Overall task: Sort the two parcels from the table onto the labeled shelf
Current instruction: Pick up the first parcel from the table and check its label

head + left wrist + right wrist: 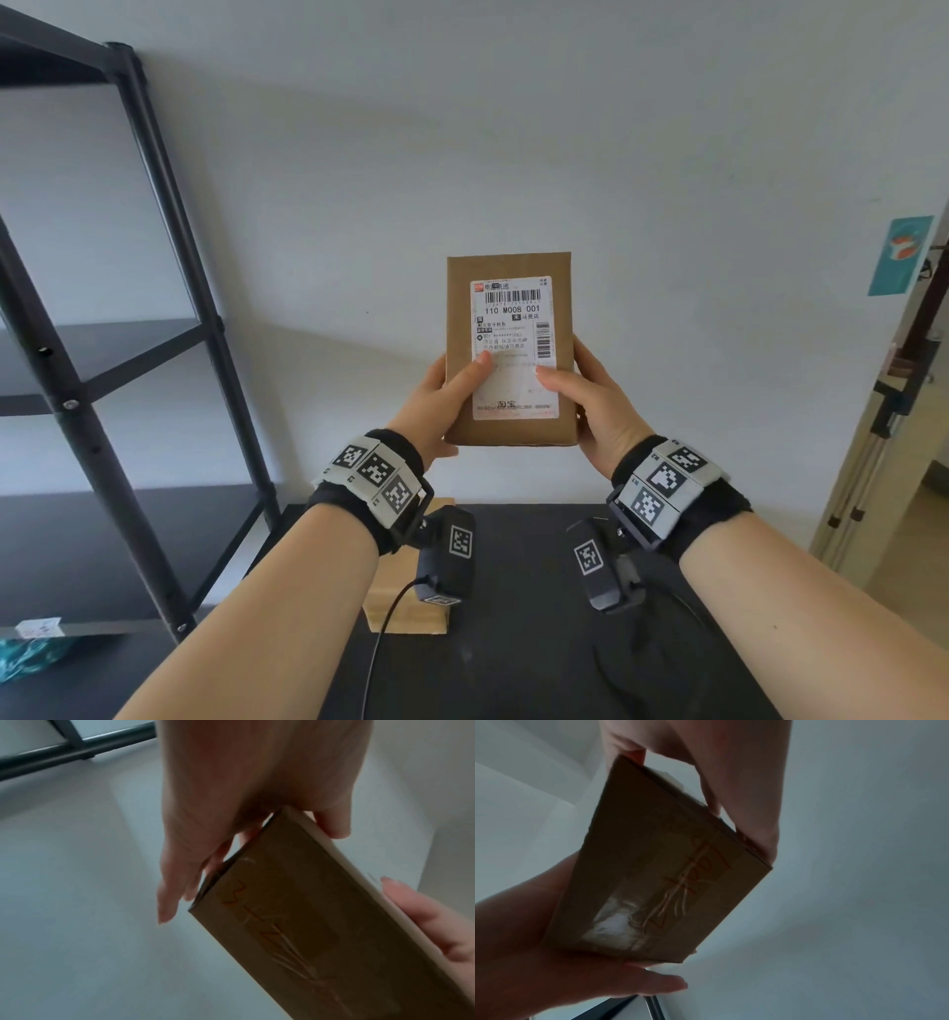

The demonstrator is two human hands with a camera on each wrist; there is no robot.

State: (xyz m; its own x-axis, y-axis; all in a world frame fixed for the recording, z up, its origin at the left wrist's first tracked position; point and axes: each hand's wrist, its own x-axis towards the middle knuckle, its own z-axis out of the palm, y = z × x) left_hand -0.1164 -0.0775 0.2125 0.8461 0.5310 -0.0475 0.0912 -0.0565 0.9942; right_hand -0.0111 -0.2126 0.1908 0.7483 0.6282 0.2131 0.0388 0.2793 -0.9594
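Note:
I hold a brown cardboard parcel [513, 288] upright in front of the white wall, its white shipping label [513, 329] facing me. My left hand [441, 401] grips its left edge with the thumb on the label; my right hand [590, 395] grips the right edge the same way. The left wrist view shows the parcel's back [295, 923] with orange handwriting, my left hand [231, 821] above it. In the right wrist view that same back face [667, 872] appears between both hands. A second cardboard parcel [405, 611] lies on the black table [513, 591], partly hidden behind my left wrist.
A black metal shelf unit [102, 360] stands at the left with several dark shelves; a small white label [38, 628] sits on a lower shelf edge, a teal bag [31, 663] beneath it. A doorway with a teal sticker [901, 254] is at the right.

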